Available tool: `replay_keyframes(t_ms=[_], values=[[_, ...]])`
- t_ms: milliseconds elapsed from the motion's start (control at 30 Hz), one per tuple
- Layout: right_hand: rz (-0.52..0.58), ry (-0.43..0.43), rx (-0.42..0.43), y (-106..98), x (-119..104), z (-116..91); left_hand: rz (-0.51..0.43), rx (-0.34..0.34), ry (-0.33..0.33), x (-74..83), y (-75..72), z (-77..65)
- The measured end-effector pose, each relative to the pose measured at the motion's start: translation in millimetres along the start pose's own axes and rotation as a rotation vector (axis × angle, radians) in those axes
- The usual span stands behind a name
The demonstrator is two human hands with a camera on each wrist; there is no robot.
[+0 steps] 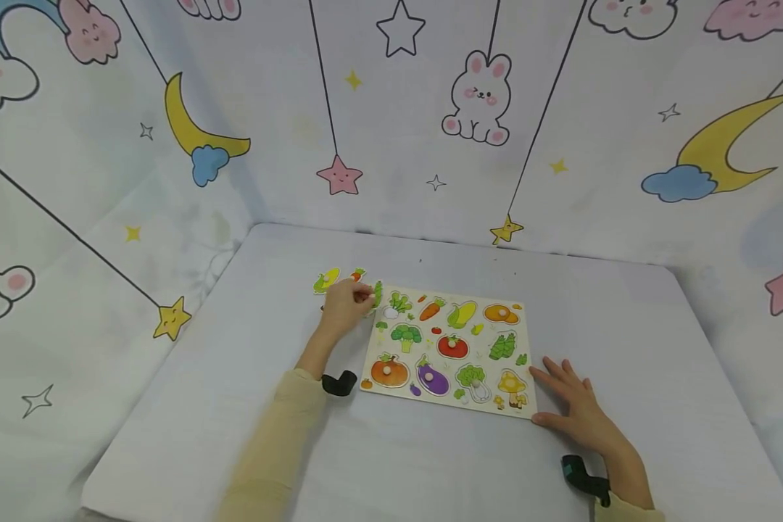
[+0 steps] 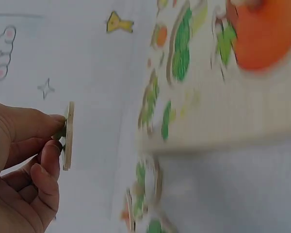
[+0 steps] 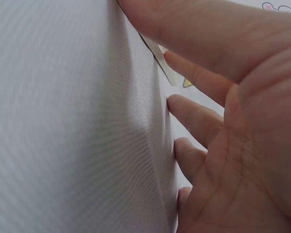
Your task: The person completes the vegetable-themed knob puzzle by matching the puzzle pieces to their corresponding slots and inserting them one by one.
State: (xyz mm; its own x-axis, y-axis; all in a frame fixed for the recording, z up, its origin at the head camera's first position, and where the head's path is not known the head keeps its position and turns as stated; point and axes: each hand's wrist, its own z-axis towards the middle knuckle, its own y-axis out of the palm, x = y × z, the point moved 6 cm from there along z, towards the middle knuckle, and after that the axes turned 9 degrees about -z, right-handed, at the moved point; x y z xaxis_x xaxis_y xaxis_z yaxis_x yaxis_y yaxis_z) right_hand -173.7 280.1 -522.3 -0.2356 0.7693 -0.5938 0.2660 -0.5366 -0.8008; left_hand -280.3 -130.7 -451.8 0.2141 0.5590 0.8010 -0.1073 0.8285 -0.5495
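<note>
A wooden vegetable puzzle board (image 1: 446,348) lies flat on the white table (image 1: 235,377), with carrot, corn, tomato, broccoli, pumpkin, eggplant and mushroom pieces in it. My left hand (image 1: 347,304) hovers just off the board's far left corner and pinches a thin wooden puzzle piece (image 2: 68,136) by its small peg. A green edge of that piece (image 1: 377,293) shows past my fingers. My right hand (image 1: 570,402) rests flat on the table, fingers spread, with fingertips (image 3: 177,104) touching the board's near right corner (image 3: 160,60).
Two loose pieces lie on the table beyond my left hand: a yellow-green one (image 1: 326,280) and a small orange one (image 1: 357,274). Fabric walls printed with moons, stars and bunnies close in the table on three sides.
</note>
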Motion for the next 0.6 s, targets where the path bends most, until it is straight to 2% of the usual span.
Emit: replay_keyframes(t_ms=[167, 333, 467, 600], values=[[-0.007, -0.014, 0.016, -1, -1, -1, 0.000, -0.127, 0.096, 42.4, 58.0, 4.4], [-0.011, -0.032, 0.030, -2, -1, -2, 0.009, -0.230, 0.097, 77.5, 110.4, 1.9], [-0.003, -0.023, 0.020, -1, 0, -1, 0.069, -0.284, 0.112, 97.9, 146.7, -1.3], [0.001, -0.034, 0.023, 0, 0, 0, 0.114, -0.319, 0.107, 107.9, 176.1, -1.9]])
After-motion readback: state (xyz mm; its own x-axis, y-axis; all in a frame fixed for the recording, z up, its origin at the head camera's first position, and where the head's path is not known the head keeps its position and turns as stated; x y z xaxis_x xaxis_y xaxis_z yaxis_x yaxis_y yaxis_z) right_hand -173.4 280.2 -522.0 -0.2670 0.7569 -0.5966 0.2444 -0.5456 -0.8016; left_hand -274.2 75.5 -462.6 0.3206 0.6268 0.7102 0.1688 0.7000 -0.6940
